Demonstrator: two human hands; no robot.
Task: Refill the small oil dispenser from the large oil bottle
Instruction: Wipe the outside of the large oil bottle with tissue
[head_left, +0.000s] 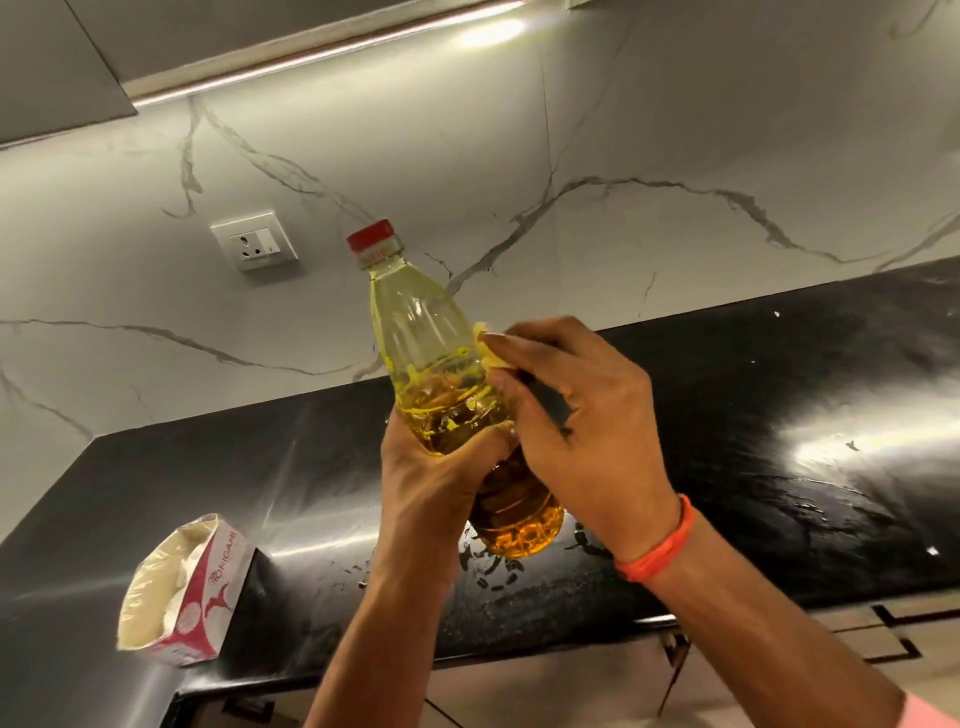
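A clear plastic oil bottle (423, 343) with a red cap (371, 237) is held up above the black counter, tilted a little to the left. It is about half full of yellow oil. My left hand (436, 478) grips its middle from below. My right hand (576, 421) pinches a small pale wad (491, 353), perhaps a tissue, against the bottle's right side. The cap sits on the bottle's neck. No small oil dispenser shows in this view.
The black counter (753, 415) has wet smears and droplets under the bottle. An opened tissue pack (176, 587) stands near the counter's front left edge. A wall socket (254, 247) sits on the marble backsplash. Drawer fronts lie below at right.
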